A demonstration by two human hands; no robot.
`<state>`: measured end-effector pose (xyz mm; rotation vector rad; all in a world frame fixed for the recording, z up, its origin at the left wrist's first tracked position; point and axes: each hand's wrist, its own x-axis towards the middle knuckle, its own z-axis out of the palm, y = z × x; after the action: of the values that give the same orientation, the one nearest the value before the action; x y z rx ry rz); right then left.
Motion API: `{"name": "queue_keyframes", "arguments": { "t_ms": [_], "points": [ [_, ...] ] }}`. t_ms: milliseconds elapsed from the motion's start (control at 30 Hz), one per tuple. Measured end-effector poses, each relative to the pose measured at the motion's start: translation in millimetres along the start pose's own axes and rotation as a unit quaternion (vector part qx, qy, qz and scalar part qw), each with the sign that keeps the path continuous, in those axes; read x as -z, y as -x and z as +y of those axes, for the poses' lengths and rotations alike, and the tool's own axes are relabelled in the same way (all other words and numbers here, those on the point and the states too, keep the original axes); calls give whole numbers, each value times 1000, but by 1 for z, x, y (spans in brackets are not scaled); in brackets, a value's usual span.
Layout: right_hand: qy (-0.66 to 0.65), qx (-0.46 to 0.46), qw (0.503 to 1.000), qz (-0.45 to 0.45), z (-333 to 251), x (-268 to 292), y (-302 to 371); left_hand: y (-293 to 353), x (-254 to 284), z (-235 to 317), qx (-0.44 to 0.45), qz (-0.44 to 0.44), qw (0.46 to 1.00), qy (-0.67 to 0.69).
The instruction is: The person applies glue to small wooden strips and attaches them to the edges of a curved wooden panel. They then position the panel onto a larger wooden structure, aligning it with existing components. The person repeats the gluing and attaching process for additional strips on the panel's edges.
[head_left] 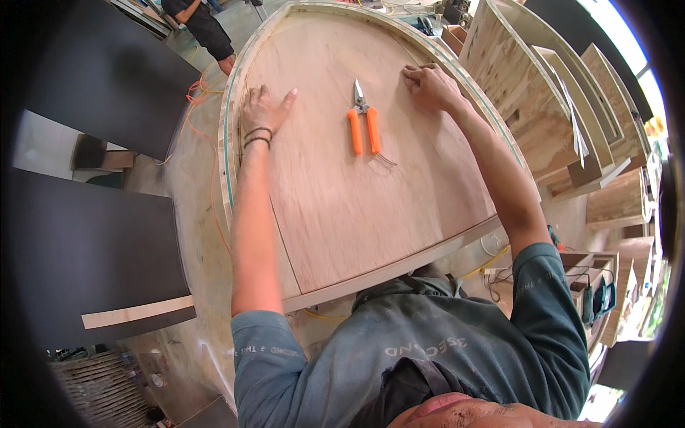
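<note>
A large pale plywood panel [335, 214] with an arched far end lies in front of me, edged by a raised curved wooden rim [227, 135] with a green line along it. My left hand [267, 113] rests on the panel by the left rim, fingers spread, a dark band round the wrist. Near the right rim, my right hand [432, 87] has its fingers curled together against the panel; whatever they may pinch is hidden. Between the hands lie snips with orange handles [374, 132], blades pointing away from me. Several thin wire pieces [385, 161] lie just below the handles.
Curved wooden frames [528, 100] stand close on the right. Dark flat boards [93, 250] are at the left, one with a pale wood strip [139, 312] on it. An orange cord [207, 153] trails over the floor. Another person [203, 28] stands at the far left.
</note>
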<state>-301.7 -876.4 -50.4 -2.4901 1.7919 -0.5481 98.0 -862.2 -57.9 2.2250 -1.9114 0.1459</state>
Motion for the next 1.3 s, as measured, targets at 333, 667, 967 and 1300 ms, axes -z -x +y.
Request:
{"name": "queue_keyframes", "arguments": {
  "t_ms": [333, 667, 967, 1300],
  "points": [
    [53, -7, 997, -60, 4, -2, -13, -8, 16, -21, -51, -78, 993, -73],
    [129, 45, 979, -149, -7, 37, 38, -5, -5, -15, -47, -33, 998, -34],
    [159, 34, 979, -123, -14, 80, 158, -20, -22, -31, -7, -99, 995, 9],
    [-33, 18, 988, 148, -12, 113, 242, 28, 8, 87, -387, 142, 902, 130]
  ]
}}
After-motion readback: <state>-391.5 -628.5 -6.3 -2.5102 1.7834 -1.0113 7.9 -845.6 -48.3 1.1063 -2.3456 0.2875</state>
